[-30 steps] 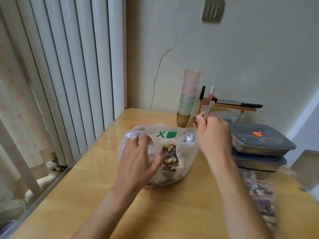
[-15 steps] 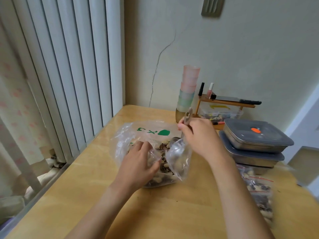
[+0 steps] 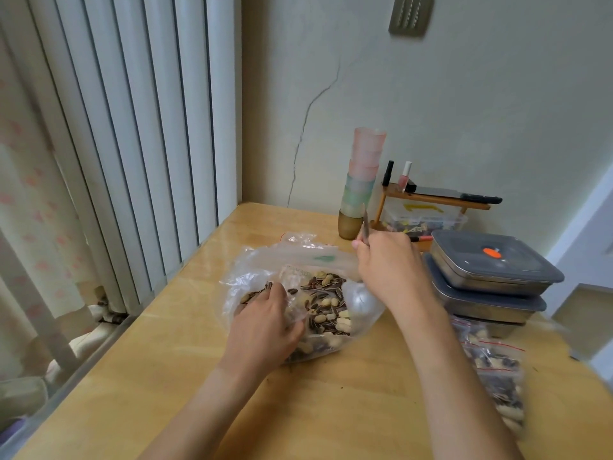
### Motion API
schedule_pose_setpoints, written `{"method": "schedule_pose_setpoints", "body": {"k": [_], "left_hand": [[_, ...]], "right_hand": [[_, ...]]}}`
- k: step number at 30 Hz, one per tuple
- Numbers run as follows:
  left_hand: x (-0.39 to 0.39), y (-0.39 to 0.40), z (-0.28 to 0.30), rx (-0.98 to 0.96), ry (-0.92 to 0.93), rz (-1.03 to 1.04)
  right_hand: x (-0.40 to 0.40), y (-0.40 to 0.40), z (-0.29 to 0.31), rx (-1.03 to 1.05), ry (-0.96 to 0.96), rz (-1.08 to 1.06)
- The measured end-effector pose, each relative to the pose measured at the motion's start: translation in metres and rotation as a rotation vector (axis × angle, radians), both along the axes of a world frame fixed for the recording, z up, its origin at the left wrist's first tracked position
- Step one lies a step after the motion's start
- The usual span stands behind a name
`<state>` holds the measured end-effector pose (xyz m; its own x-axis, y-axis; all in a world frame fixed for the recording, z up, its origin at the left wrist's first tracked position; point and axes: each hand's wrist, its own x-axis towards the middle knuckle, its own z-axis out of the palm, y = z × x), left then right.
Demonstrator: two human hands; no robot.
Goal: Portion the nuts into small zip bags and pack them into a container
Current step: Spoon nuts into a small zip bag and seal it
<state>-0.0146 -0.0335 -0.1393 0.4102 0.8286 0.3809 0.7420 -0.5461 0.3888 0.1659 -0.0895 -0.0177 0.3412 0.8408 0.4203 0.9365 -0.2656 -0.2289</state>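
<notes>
Spilling open, clear bag (image 3: 265, 270) shows striped seeds and pale peanuts (image 3: 326, 302).

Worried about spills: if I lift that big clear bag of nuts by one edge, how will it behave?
The big bag looks thin and crumpled, so probably floppy. Its mouth is wide open, so the loose nuts would likely slide and spill.

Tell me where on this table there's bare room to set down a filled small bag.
Bare wood lies between the big nut bag and the blinds, and along the near edge. It is crowded right: filled zip bags, stacked containers.
</notes>
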Motion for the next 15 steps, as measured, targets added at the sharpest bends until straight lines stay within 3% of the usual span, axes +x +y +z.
{"method": "schedule_pose_setpoints", "body": {"k": [15], "left_hand": [[-0.0028,0.0048,-0.0033,-0.032,-0.024,0.029]], "right_hand": [[-0.0046,0.0038,-0.001,0.115,0.049,0.068]]}}
